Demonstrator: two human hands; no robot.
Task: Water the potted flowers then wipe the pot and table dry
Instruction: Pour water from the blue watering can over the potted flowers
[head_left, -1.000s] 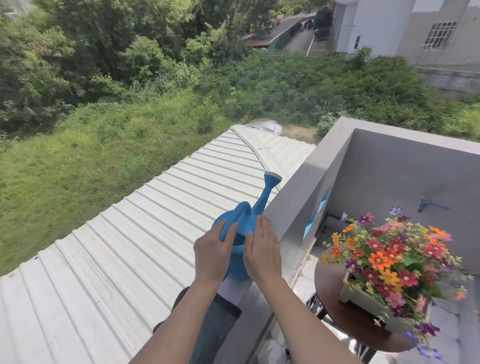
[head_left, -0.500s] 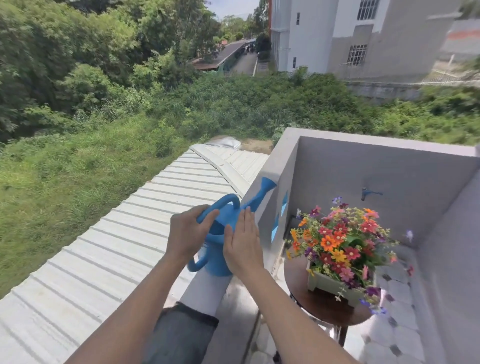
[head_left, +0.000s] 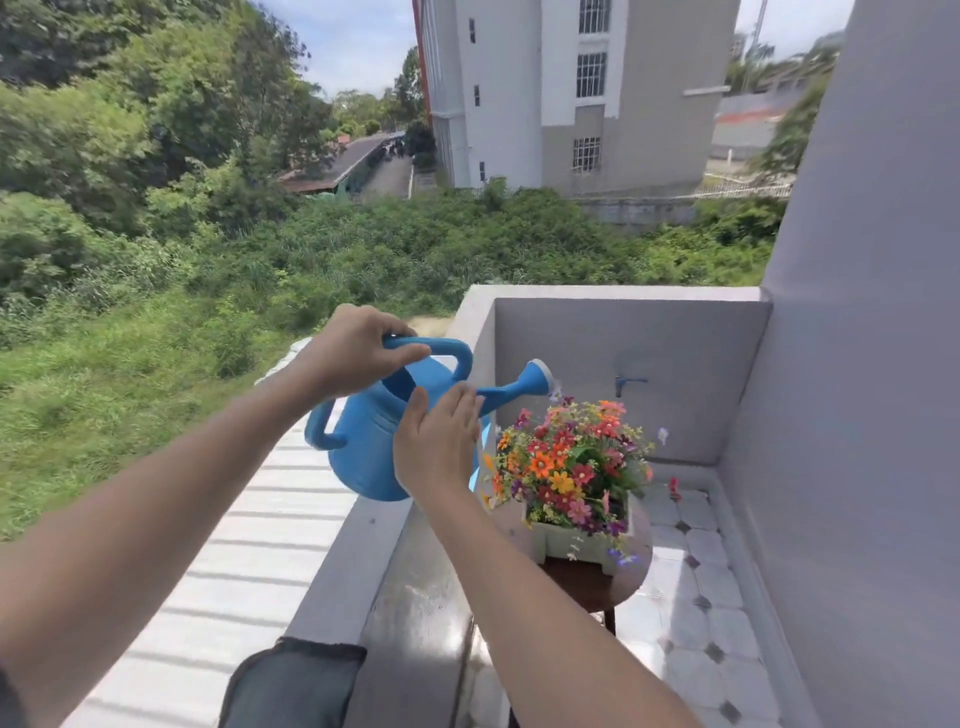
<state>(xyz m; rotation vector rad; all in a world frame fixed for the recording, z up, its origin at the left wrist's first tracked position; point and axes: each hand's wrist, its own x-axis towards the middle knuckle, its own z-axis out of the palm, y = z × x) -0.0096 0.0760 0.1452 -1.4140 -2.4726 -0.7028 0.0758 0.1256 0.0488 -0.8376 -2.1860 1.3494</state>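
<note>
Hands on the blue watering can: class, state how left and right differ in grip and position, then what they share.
The left hand curls round the top handle of the watering can; the right hand lies flat, fingers straight, against its side. The left hand sits higher, the right hand lower. Both touch the can.

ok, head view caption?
Left hand grips watering can by handle, right hand flat on its side, spout toward potted flowers.

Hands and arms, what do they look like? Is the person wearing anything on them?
Both hands are bare: the left hand and right hand have no gloves, and no ring, watch or bracelet shows on the fingers or wrists. The left forearm and right forearm are uncovered down to the picture's edge. No sleeve is plainly in view.
</note>
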